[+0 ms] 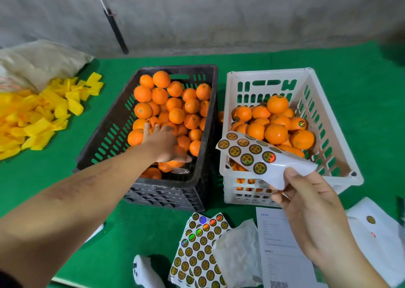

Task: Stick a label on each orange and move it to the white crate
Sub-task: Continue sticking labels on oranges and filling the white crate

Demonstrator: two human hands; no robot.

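Reaching your left hand [163,144] into black crate [151,121], fingers spread over oranges [175,115], right hand [306,202] pinching label sheet [260,156] over white crate [291,121] front rim, sheet's long axis running up-left.

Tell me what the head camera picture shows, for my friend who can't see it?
A person's left hand reaches into a black crate full of oranges, while the right hand pinches a sheet of round labels over a white crate holding labelled oranges. More label sheets lie on the green table.
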